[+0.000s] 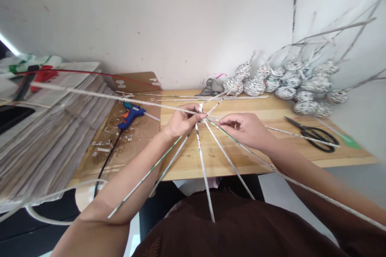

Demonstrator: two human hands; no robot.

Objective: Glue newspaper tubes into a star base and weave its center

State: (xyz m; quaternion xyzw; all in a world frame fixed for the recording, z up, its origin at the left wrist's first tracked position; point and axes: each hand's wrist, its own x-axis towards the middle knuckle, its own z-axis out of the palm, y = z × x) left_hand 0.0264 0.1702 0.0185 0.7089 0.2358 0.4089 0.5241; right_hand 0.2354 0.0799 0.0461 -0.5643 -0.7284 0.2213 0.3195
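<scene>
Several thin rolled-paper sticks [204, 168] cross at one centre and fan out like spokes above the wooden table. My left hand [184, 120] pinches that crossing, thumb on top and fingers beneath. Just right of the crossing, my right hand [241, 126] has thumb and fingertips closed together on a paper stick. One long white stick [114, 97] stretches from the centre to the upper left, and another [301, 186] runs under my right forearm toward the lower right.
Woven paper gourd shapes [316, 84] stand at the back right, near black scissors [321, 138]. A blue glue gun [131, 116] lies on cardboard [144, 144] at the left, beside stacked newspapers [60, 128]. The wooden table [181, 164] ends close to my body.
</scene>
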